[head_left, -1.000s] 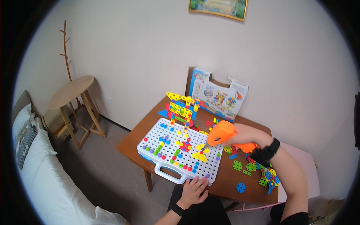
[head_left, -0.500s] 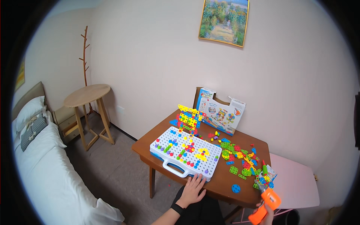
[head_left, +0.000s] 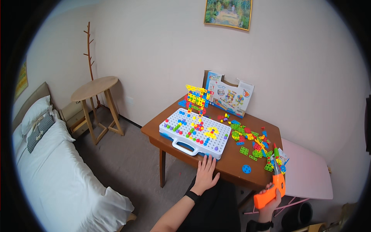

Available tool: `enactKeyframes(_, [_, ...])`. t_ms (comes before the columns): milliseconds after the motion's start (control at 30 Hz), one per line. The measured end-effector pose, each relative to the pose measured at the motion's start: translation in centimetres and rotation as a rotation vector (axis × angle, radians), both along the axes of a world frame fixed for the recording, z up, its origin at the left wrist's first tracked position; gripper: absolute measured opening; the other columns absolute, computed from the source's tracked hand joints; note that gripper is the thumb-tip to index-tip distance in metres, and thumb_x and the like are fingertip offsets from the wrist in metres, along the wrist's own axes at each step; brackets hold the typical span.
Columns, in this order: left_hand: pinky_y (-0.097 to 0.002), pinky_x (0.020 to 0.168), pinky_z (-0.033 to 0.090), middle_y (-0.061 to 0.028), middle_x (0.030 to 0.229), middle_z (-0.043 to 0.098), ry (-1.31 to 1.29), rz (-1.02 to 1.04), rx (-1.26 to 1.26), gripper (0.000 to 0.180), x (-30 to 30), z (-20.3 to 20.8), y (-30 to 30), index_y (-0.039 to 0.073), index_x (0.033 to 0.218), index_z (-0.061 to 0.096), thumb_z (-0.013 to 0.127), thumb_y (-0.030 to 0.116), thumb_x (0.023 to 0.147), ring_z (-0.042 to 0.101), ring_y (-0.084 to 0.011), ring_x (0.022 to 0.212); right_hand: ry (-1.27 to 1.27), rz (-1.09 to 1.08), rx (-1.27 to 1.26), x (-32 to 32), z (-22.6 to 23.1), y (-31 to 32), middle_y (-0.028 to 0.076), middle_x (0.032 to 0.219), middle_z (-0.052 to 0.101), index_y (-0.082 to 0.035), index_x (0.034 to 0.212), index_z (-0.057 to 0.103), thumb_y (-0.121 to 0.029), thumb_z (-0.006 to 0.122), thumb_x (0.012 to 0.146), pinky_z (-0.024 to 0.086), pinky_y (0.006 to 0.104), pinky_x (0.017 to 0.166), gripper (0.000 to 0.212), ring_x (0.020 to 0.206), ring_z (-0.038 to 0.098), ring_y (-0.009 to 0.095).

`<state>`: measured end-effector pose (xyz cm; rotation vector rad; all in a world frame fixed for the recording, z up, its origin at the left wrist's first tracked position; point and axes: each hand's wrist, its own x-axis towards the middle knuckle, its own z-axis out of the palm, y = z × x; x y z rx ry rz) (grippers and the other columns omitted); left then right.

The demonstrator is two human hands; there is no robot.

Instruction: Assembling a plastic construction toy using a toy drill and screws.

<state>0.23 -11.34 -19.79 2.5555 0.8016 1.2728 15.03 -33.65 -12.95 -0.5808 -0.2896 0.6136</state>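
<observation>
My right hand (head_left: 272, 199) is wrapped round the grip of an orange toy drill (head_left: 266, 195), whose grey shaft points up over the table's right corner. My left hand (head_left: 206, 176) lies with fingers spread at the front edge of a white pegboard case (head_left: 177, 115), its fingertips touching the rim right of the handle. Coloured pegs and flat plates are set in the board, among them a yellow piece (head_left: 212, 133). At its far edge stands an upright figure of yellow plates (head_left: 196, 99). A blue disc (head_left: 246, 169) lies between my hands.
Loose plastic pieces (head_left: 244, 150) cover the right of the brown table (head_left: 228, 168). A toy box (head_left: 230, 94) stands at the back. Beyond the right edge is a pink board (head_left: 309, 170); a dark bin (head_left: 297, 216) is below. A bed (head_left: 65, 181) and round table (head_left: 94, 88) are left.
The view has tilted down, so the table sits higher in it. My right hand has raised the drill, whose shaft now points more upward. My left hand stays by the case's edge.
</observation>
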Motion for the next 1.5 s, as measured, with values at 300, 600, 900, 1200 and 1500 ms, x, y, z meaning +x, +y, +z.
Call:
enactKeyframes(300, [-0.0585, 0.099, 0.014, -0.0143, 0.14, 0.023, 0.028, 0.089, -0.011, 0.059, 0.0, -0.6, -0.5, 0.015, 0.133, 0.032, 0.051, 0.031, 0.079, 0.025, -0.0268, 0.128, -0.034, 0.086, -0.094, 3.5, -0.5, 4.0, 0.013, 0.089, 0.055, -0.002, 0.102, 0.048, -0.028, 0.049, 0.078, 0.046, 0.0357, 0.065, 0.036, 0.069, 0.053, 0.024])
enactKeyframes(600, [-0.0586, 0.098, 0.018, -0.0177, 0.141, 0.017, 0.053, 0.034, -0.102, 0.063, -0.3, 0.0, -1.1, 0.015, 0.134, 0.03, 0.054, 0.032, 0.079, 0.024, -0.0301, 0.127, -0.078, 0.121, -0.176, 6.8, -1.0, 4.6, 0.014, 0.083, 0.055, -0.001, 0.101, 0.048, -0.025, 0.051, 0.078, 0.047, 0.0359, 0.062, 0.034, 0.065, 0.054, 0.025])
enactKeyframes(900, [-0.0588, 0.096, 0.022, -0.0148, 0.141, 0.02, 0.088, 0.008, -0.097, 0.063, -0.3, 0.3, -0.8, 0.013, 0.133, 0.033, 0.056, 0.032, 0.077, 0.025, -0.0299, 0.125, -0.077, 0.183, -0.209, 8.2, -0.4, 6.7, 0.014, 0.079, 0.056, 0.0, 0.1, 0.049, -0.024, 0.052, 0.077, 0.047, 0.0374, 0.06, 0.033, 0.063, 0.055, 0.025])
enactKeyframes(1200, [-0.0576, 0.096, 0.023, -0.0109, 0.14, 0.025, 0.178, -0.019, -0.08, 0.062, -1.0, 1.5, -0.8, 0.012, 0.131, 0.036, 0.057, 0.034, 0.077, 0.028, -0.0295, 0.124, -0.093, 0.297, -0.278, 10.1, -0.9, 7.0, 0.014, 0.08, 0.057, 0.001, 0.104, 0.048, -0.018, 0.053, 0.077, 0.049, 0.0379, 0.061, 0.033, 0.064, 0.057, 0.025])
enactKeyframes(1500, [-0.0565, 0.097, 0.021, -0.0067, 0.133, 0.036, 0.22, -0.192, -0.134, 0.056, -2.0, 1.9, 0.4, 0.013, 0.126, 0.043, 0.058, 0.033, 0.076, 0.03, -0.0308, 0.121, 0.003, 0.226, -0.197, 9.5, -0.9, 6.5, 0.014, 0.081, 0.057, 0.0, 0.105, 0.047, -0.015, 0.052, 0.078, 0.049, 0.0376, 0.061, 0.032, 0.065, 0.057, 0.025])
